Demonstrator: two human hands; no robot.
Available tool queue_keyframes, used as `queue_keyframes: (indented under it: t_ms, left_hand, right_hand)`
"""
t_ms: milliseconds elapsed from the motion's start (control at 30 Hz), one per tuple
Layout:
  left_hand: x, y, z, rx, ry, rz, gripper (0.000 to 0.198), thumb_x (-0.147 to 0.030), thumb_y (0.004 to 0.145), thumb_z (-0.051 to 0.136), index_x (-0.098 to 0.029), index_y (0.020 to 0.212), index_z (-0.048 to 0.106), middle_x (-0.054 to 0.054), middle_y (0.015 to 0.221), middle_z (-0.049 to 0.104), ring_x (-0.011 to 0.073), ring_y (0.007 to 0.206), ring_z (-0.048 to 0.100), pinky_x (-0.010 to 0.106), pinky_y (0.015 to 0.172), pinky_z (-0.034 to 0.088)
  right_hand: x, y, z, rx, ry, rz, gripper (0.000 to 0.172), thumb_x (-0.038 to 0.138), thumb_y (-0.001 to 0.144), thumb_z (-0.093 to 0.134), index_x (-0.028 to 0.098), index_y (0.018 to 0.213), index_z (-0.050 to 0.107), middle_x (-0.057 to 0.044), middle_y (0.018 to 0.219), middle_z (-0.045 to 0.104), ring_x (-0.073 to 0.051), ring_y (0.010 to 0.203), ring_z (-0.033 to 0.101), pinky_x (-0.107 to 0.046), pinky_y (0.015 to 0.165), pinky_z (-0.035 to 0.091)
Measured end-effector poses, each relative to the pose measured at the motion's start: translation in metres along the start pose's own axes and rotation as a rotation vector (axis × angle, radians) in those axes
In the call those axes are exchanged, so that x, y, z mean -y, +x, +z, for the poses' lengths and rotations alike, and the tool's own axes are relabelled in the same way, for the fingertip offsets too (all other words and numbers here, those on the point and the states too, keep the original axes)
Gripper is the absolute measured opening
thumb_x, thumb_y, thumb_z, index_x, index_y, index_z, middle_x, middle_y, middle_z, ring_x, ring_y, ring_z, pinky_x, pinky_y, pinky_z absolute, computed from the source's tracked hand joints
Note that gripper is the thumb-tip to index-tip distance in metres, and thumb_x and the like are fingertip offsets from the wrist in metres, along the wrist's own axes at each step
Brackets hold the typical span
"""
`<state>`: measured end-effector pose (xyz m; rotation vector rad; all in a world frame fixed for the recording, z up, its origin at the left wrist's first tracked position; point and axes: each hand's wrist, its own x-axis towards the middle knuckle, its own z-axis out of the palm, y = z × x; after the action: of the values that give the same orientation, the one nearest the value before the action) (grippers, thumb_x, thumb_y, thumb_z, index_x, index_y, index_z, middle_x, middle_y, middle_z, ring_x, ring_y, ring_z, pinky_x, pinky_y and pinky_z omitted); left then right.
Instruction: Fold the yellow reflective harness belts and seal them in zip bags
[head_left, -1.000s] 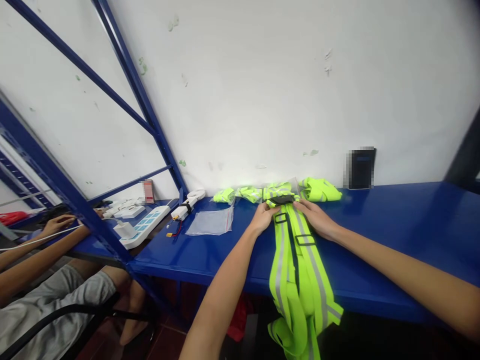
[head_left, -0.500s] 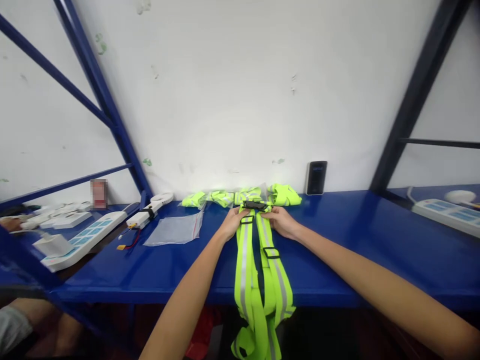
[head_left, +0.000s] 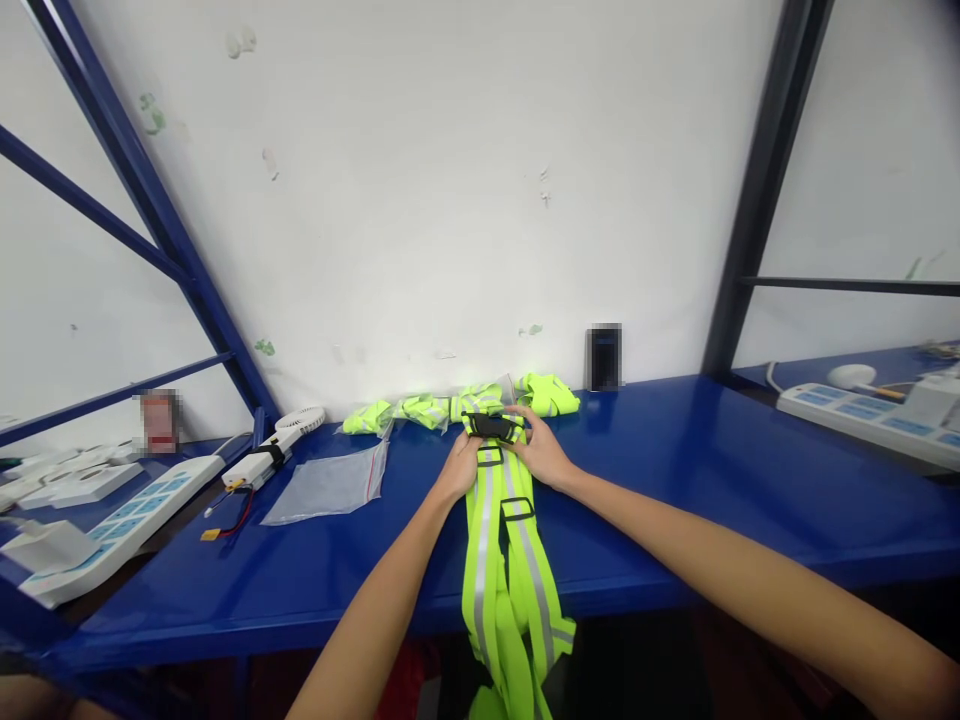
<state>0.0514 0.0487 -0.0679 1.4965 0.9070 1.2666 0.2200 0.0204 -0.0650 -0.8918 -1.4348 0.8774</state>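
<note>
A neon-yellow reflective harness (head_left: 484, 570) with grey stripes and black slide buckles hangs over the front edge of the blue table. At its upper end sits a black buckle (head_left: 493, 427). My left hand (head_left: 461, 465) grips the harness at the left of that buckle. On the other side, my right hand (head_left: 544, 452) is closed on the same end, its fingers partly hidden behind the strap. Behind my hands, several folded neon-yellow bundles (head_left: 424, 408) line the wall, some in clear plastic. An unfilled clear bag (head_left: 326, 487) lies flat to the left.
A white handheld fan (head_left: 300, 420) lies beside a white battery pack (head_left: 259, 465) with a yellow connector. White power strips (head_left: 131, 520) flank the table on both sides. A dark upright device (head_left: 604, 358) leans near the wall. Blue frame posts (head_left: 161, 230) rise at the left.
The camera view has turned slightly right. The buckle end of the harness now tilts up more, showing the buckle's broad face, and my hands have come closer together around it.
</note>
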Motion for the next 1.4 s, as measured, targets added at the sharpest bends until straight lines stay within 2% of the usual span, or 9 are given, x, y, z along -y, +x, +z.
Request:
queue_keyframes:
  t_ms: [100,233,333,500,733,867,1100,1267,1400]
  left_hand:
    - [-0.004,-0.005,0.005,0.034,-0.058,0.001,0.021,-0.028,0.079,0.059,-0.019,0.095,0.070,0.006,0.104,0.071,0.0292,0.118,0.053,0.036,0.099,0.040]
    - [-0.008,-0.011,0.009,0.127,-0.058,-0.007,0.024,-0.033,0.082,0.057,-0.016,0.093,0.070,0.007,0.100,0.072,0.0288,0.112,0.057,0.037,0.098,0.041]
    - [-0.005,-0.010,0.011,0.181,-0.035,-0.003,0.034,-0.042,0.087,0.052,-0.015,0.097,0.070,0.007,0.101,0.072,0.0274,0.109,0.059,0.037,0.098,0.041]
    - [0.001,-0.005,0.011,-0.005,-0.105,-0.108,0.031,-0.042,0.082,0.059,-0.015,0.093,0.069,0.008,0.096,0.072,0.0287,0.107,0.060,0.037,0.095,0.044]
    - [-0.009,-0.007,0.005,0.173,-0.366,-0.164,0.050,-0.037,0.070,0.074,-0.015,0.113,0.061,0.008,0.091,0.072,0.0248,0.087,0.068,0.038,0.084,0.051]
    - [-0.006,-0.005,0.004,0.129,-0.251,-0.037,0.049,-0.034,0.074,0.071,-0.020,0.118,0.056,0.007,0.105,0.069,0.0238,0.100,0.064,0.038,0.093,0.047]
    - [-0.004,-0.006,0.005,0.044,0.047,0.160,0.042,-0.030,0.081,0.062,-0.021,0.121,0.054,0.009,0.129,0.056,0.0247,0.136,0.035,0.036,0.113,0.023]
    - [-0.006,-0.008,0.008,0.072,0.053,0.152,0.037,-0.025,0.078,0.061,-0.021,0.114,0.055,0.007,0.122,0.058,0.0227,0.133,0.038,0.031,0.112,0.023]
    - [-0.004,-0.007,0.002,0.053,-0.028,0.088,0.032,-0.022,0.076,0.052,-0.023,0.108,0.049,0.001,0.100,0.060,0.0200,0.105,0.055,0.031,0.097,0.039]
  right_hand:
    - [0.003,-0.001,0.000,-0.060,-0.039,-0.161,0.051,0.021,0.076,0.062,0.026,0.126,0.053,-0.005,0.127,0.059,-0.022,0.101,0.062,-0.034,0.088,0.048]
    - [0.003,0.001,0.002,-0.129,-0.130,-0.262,0.025,0.015,0.076,0.052,0.021,0.094,0.067,-0.005,0.102,0.069,-0.023,0.104,0.060,-0.037,0.098,0.041]
    - [0.000,0.002,0.004,-0.159,-0.139,-0.249,0.025,0.015,0.075,0.052,0.021,0.093,0.068,-0.005,0.101,0.070,-0.023,0.102,0.061,-0.038,0.097,0.042]
    - [0.002,-0.003,0.006,-0.104,-0.130,-0.181,0.032,0.019,0.076,0.056,0.023,0.106,0.068,-0.005,0.112,0.068,-0.025,0.111,0.058,-0.039,0.102,0.039]
    - [0.017,-0.005,0.012,-0.017,0.175,0.003,0.046,0.025,0.079,0.057,0.029,0.125,0.057,-0.001,0.136,0.055,-0.021,0.134,0.041,-0.036,0.113,0.029]
    - [0.012,-0.001,0.010,-0.037,0.317,0.206,0.057,0.019,0.073,0.060,0.027,0.129,0.051,-0.005,0.118,0.066,-0.026,0.115,0.058,-0.041,0.096,0.048]
    - [0.009,-0.002,0.008,0.016,0.236,0.243,0.042,0.054,0.085,0.052,0.023,0.112,0.063,-0.007,0.116,0.068,-0.027,0.117,0.057,-0.042,0.099,0.044]
    - [0.022,-0.004,0.007,0.228,0.522,0.492,0.062,0.069,0.087,0.035,0.019,0.106,0.065,-0.010,0.088,0.073,-0.028,0.086,0.069,-0.042,0.079,0.054]
    - [0.027,-0.004,0.005,0.162,0.604,0.493,0.038,0.047,0.086,0.051,0.021,0.113,0.061,-0.007,0.089,0.073,-0.025,0.079,0.070,-0.038,0.072,0.055]
